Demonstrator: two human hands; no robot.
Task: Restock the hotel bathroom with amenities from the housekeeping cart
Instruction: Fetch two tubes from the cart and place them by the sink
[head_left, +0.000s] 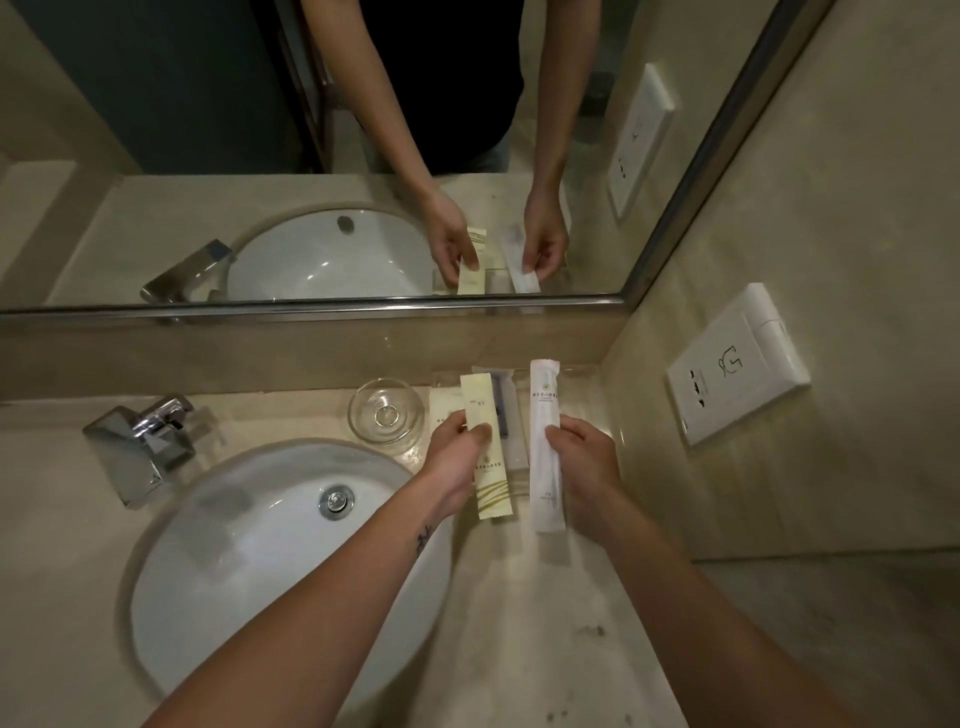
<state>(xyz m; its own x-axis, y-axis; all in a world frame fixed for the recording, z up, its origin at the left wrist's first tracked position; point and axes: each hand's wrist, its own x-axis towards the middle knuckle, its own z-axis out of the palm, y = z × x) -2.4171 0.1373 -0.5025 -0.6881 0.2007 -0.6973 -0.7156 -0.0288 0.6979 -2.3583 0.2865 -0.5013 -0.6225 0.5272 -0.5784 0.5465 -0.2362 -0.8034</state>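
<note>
Holding one packet apiece, the person stands at the counter: the left hand pinches a cream packet near its upper third, thumb on top, and the right hand grips a white packet at its middle from the right edge. Both packets hang lengthwise just above and in front of the clear tray. The tray sits against the back wall beside a glass bowl and already holds a few items, among them a dark packet. The step, as I read it, is laying these two into the tray. To do it well, lower each one flat and parallel to those already there, printed side up, far end going in first toward the wall. Slide rather than drop, so nothing is shoved askew. The cream one should go down first, since it lies over the filled left part; the white one looks bound for the barer right part. Keep both clear of the sink, whose rim is near the left wrist, and off the bowl. Let go only when each packet rests flat.
</note>
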